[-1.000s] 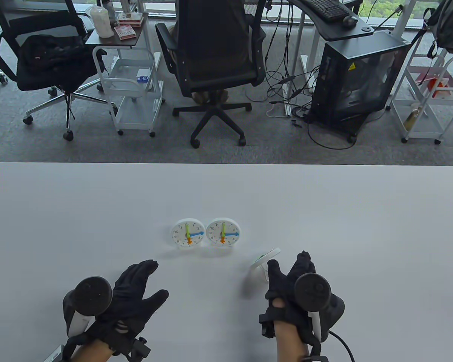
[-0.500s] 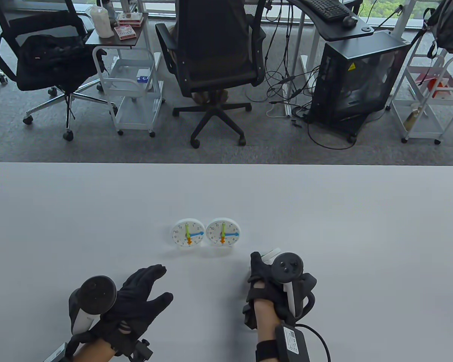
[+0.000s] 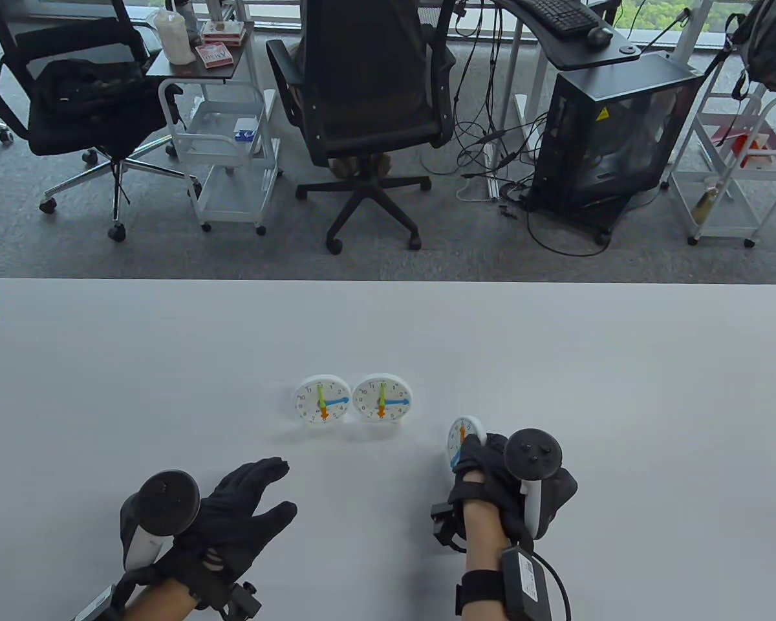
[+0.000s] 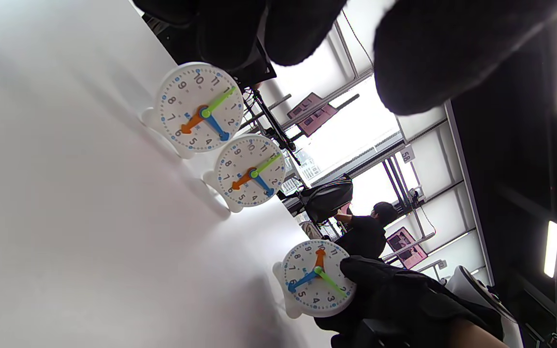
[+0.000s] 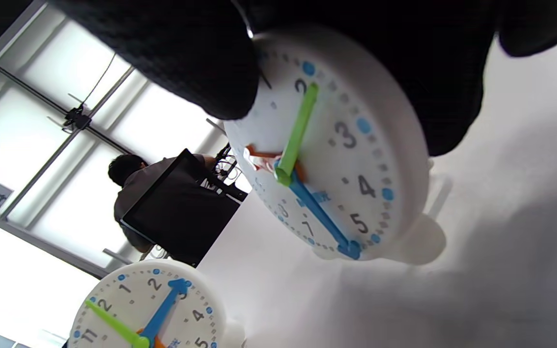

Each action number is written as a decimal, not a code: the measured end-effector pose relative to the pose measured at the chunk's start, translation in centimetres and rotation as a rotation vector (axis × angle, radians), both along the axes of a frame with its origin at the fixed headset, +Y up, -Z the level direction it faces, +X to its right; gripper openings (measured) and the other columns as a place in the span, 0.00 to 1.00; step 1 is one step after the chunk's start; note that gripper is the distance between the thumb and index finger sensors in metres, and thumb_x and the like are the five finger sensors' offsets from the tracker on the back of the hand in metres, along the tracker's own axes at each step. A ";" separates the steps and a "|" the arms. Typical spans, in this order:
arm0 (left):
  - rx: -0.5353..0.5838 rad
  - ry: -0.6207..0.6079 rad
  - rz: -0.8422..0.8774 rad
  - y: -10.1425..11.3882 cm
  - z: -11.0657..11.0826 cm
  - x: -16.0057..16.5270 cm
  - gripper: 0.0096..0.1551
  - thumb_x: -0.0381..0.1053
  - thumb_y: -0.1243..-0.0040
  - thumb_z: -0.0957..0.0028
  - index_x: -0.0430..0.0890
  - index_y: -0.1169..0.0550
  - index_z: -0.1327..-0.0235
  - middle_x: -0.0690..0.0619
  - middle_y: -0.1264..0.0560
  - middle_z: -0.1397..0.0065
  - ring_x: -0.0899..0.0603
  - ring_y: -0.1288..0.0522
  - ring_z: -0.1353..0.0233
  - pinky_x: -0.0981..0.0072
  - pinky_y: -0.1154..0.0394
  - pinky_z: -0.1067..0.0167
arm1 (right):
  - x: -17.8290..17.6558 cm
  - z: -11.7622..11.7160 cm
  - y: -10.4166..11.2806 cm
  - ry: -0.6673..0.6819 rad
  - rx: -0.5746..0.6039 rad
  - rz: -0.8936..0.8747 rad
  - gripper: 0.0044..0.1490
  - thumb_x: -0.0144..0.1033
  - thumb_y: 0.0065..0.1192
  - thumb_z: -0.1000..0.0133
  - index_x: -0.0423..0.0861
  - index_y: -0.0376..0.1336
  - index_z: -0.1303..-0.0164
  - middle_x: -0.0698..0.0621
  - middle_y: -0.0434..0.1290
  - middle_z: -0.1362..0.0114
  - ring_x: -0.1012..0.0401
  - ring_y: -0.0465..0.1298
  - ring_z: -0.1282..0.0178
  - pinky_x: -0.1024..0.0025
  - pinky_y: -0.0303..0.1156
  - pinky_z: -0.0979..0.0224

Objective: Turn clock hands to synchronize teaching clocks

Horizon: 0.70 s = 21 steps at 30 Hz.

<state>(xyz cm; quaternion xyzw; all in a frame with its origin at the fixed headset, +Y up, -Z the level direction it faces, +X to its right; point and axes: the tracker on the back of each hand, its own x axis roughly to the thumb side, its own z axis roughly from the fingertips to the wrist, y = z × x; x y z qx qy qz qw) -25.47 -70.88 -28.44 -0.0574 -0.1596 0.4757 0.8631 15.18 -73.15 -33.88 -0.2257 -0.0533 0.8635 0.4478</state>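
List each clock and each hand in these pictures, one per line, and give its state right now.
Left clock: standing on table, green at 12, blue at 3, orange at 6.
Middle clock: standing, same setting.
Third clock: held, green near 2, blue near 6; not matched.
Right hand: grips third clock.
Left hand: fingers spread, holds nothing.

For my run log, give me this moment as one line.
right hand grips third clock, hands unmatched | left hand free above table | two clocks standing, matched
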 end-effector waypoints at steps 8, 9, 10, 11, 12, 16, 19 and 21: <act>-0.001 -0.022 0.017 -0.2 0.1 0.3 0.46 0.67 0.33 0.47 0.44 0.34 0.23 0.34 0.35 0.18 0.21 0.44 0.22 0.23 0.52 0.36 | -0.6 1.4 1.2 0.276 0.100 -0.172 0.35 0.44 0.64 0.43 0.28 0.70 0.40 0.35 0.79 0.45 0.39 0.81 0.49 0.30 0.65 0.42; -0.006 -0.030 0.030 -0.3 0.2 0.4 0.46 0.67 0.33 0.47 0.44 0.34 0.23 0.34 0.35 0.18 0.21 0.44 0.22 0.23 0.52 0.36 | -1.2 1.6 1.4 0.334 0.099 -0.189 0.35 0.45 0.64 0.43 0.28 0.71 0.41 0.36 0.79 0.45 0.39 0.81 0.49 0.30 0.65 0.42; -0.007 -0.036 0.042 -0.3 0.2 0.5 0.46 0.67 0.33 0.47 0.44 0.34 0.23 0.34 0.35 0.18 0.21 0.44 0.22 0.23 0.52 0.36 | -1.7 1.8 1.6 0.379 0.099 -0.203 0.35 0.45 0.64 0.42 0.28 0.71 0.41 0.36 0.80 0.45 0.40 0.81 0.49 0.30 0.65 0.41; -0.012 -0.047 0.056 -0.3 0.3 0.7 0.46 0.67 0.33 0.47 0.44 0.34 0.23 0.34 0.35 0.18 0.21 0.43 0.22 0.23 0.52 0.36 | -2.5 2.0 1.8 0.442 0.098 -0.226 0.35 0.45 0.64 0.42 0.28 0.71 0.41 0.36 0.80 0.46 0.40 0.82 0.50 0.30 0.65 0.41; -0.015 -0.055 0.066 -0.4 0.3 0.8 0.47 0.67 0.33 0.47 0.44 0.35 0.23 0.34 0.34 0.18 0.21 0.43 0.22 0.23 0.51 0.36 | -2.9 2.1 1.9 0.469 0.099 -0.241 0.35 0.45 0.64 0.42 0.28 0.71 0.41 0.36 0.80 0.46 0.40 0.82 0.50 0.30 0.65 0.41; -0.003 -0.120 0.126 -0.4 0.6 1.5 0.48 0.67 0.33 0.47 0.46 0.38 0.21 0.36 0.33 0.18 0.22 0.37 0.24 0.22 0.46 0.36 | -6.5 3.1 2.6 0.713 0.120 -0.351 0.35 0.45 0.64 0.42 0.29 0.71 0.41 0.37 0.80 0.47 0.41 0.82 0.51 0.30 0.66 0.41; -0.002 -0.161 0.178 -0.5 0.6 2.0 0.50 0.69 0.33 0.47 0.47 0.40 0.21 0.38 0.30 0.20 0.24 0.29 0.27 0.23 0.41 0.37 | -9.1 3.7 2.8 0.869 0.094 -0.359 0.35 0.46 0.64 0.41 0.29 0.71 0.40 0.38 0.80 0.47 0.42 0.82 0.51 0.30 0.65 0.40; -0.034 -0.187 0.235 -0.6 0.6 2.3 0.50 0.69 0.33 0.47 0.47 0.40 0.21 0.39 0.25 0.24 0.27 0.23 0.32 0.24 0.37 0.38 | -10.5 4.1 2.8 0.969 0.076 -0.334 0.35 0.46 0.63 0.41 0.30 0.71 0.40 0.39 0.80 0.47 0.43 0.82 0.51 0.30 0.65 0.39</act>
